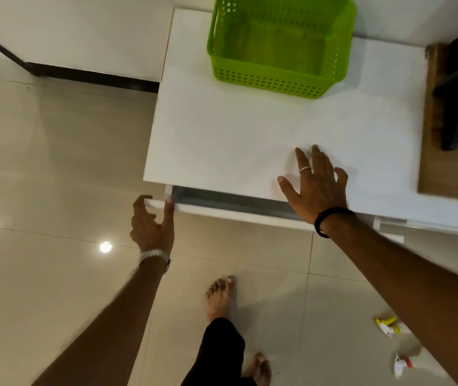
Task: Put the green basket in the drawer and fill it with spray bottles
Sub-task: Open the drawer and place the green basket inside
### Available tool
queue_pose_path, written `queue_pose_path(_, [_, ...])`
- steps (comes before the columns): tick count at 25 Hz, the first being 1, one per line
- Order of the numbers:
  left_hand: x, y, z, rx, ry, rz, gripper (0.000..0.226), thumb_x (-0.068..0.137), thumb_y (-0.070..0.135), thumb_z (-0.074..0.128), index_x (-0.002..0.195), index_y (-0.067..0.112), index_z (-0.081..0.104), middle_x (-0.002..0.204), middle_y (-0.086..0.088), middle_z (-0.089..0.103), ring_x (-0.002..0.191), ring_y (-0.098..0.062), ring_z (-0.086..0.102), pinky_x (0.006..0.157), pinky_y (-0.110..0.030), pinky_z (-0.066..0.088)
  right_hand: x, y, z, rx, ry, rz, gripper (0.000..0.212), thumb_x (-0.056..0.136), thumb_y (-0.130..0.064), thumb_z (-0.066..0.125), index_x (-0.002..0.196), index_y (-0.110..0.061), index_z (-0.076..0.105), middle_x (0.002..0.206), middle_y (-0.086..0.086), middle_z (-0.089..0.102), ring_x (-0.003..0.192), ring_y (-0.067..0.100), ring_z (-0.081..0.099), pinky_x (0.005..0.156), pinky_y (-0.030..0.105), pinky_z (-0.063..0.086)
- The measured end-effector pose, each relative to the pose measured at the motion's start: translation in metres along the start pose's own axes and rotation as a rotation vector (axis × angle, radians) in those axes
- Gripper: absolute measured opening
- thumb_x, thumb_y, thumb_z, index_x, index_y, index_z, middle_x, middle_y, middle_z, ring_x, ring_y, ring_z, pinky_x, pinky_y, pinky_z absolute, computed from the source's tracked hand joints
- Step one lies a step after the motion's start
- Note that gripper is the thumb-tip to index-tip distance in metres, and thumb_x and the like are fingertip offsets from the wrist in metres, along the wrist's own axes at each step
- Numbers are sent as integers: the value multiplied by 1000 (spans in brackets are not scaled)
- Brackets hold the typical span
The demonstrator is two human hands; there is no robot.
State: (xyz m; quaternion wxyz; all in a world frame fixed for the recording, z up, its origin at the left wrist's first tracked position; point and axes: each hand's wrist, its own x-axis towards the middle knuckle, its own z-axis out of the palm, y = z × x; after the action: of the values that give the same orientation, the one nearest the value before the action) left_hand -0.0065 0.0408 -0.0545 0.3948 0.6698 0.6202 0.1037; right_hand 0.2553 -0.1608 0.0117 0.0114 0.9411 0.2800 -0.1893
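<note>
Nearest, at 6 o'clock, two bare feet [220, 298] stand on the tiled floor [41, 162], with two spray bottles [387, 325] lying at 4 o'clock beside the right forearm. At centre, the left hand [152, 222] curls its fingers and thumb over the left end of one slightly open drawer [222, 204], while the right hand [315, 185] lies flat, fingers spread, holding nothing, on the white tabletop [222, 135]. Farthest, at 12 o'clock, one empty green basket [280, 45] stands on that tabletop, well apart from both hands.

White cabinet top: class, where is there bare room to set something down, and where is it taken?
Bare: the wide stretch of the white top between the green basket and the front edge. Taken: the back, by the basket, and front right, under the right hand.
</note>
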Motion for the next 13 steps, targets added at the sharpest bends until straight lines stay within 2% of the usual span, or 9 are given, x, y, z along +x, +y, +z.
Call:
queue_pose_path(2, [-16,-20,-12,-43,-64,-5,56,83,68,62,125,36,45,114,3,61,93,-19,66,75,-42,57,4,-1,-6,91,7,16,77,96,-58,42,160,-22,16,168,13,10,154,28,12,120,51,17])
queue_pose_path(4, [-36,-38,-21,-106,-71,-62,55,81,69,63,125,41,44,117,-1,66,88,-12,69,63,-30,52,12,-4,-16,170,40,30,80,96,-54,46,161,-21,11,168,14,9,154,29,13,120,48,19])
queue_pose_path(5, [-48,-46,-25,-125,-56,-84,56,79,71,63,124,44,44,116,3,67,87,-8,69,61,-27,49,17,-4,-21,196,59,40,81,96,-53,47,161,-21,9,168,14,8,154,29,13,120,48,20])
queue_pose_path(7, [-69,-61,-33,-148,-28,-131,56,75,76,62,121,52,44,110,20,64,90,-8,70,61,-26,48,25,-2,-30,244,81,66,81,96,-52,47,160,-22,8,168,13,7,153,29,16,119,47,23])
queue_pose_path(8, [-79,-68,-39,-139,-18,-161,52,75,74,63,119,56,43,109,22,63,91,-13,71,61,-27,49,27,0,-32,268,77,83,80,96,-53,47,160,-22,9,168,12,8,153,29,17,118,48,24])
queue_pose_path(11, [-107,-88,-53,-96,1,-298,49,80,55,72,117,58,41,124,11,60,89,-23,72,70,-37,60,17,11,-29,290,18,129,78,97,-53,47,160,-21,14,168,11,12,152,30,20,117,49,26])
queue_pose_path(13, [-119,-101,-63,-208,-9,-428,53,85,36,76,126,47,46,126,-4,60,84,-23,71,71,-38,64,6,20,-25,287,-38,145,76,96,-52,47,159,-20,17,166,11,17,150,30,24,116,50,29])
